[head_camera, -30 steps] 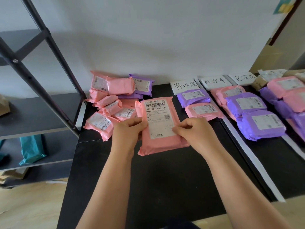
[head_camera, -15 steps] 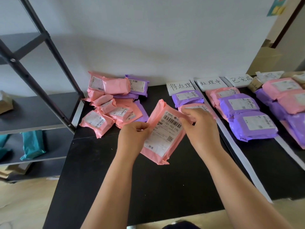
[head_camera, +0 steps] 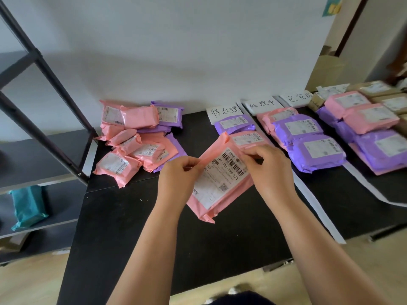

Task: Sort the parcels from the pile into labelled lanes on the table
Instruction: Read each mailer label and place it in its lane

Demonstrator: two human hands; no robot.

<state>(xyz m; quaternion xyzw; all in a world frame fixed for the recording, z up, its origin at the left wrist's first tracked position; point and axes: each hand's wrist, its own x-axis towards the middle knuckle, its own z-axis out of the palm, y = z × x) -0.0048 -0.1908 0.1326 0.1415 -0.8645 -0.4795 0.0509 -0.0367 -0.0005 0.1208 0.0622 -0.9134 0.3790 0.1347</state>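
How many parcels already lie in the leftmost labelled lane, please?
2: a purple parcel just before the lane label, and a pink parcel nearer, partly covered by the held parcel; others could be hidden beneath.

Light: soft, bright, falling evenly over the wall (head_camera: 198, 51).
Shadow: wall is dimming toward lower left.
Edges: shelf frame (head_camera: 45, 69) is bowing; far-right parcels (head_camera: 374, 119) are blurring.

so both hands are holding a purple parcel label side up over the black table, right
Not quite: the parcel is pink, not purple, as the head view shows. The left hand and right hand do hold it label side up over the black table.
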